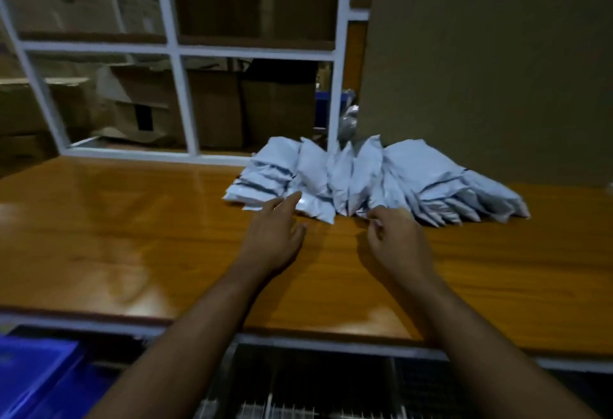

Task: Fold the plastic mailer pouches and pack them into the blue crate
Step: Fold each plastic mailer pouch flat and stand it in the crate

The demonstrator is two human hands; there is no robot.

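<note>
Your left hand (275, 233) reaches open-fingered to the white pouches (371, 180) heaped on the desk (132, 219); your right hand (396, 236) seems to pinch one's edge. The blue crate (36, 372) sits lower left.

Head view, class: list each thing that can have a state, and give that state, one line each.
Mailer pouches: heaped on the wooden counter, none folded out yet.
Left hand: open, fingertips touching the pile's near edge.
Right hand: fingers curled at the pile's edge; grip unclear.
Blue crate: below the counter, contents not visible.
</note>
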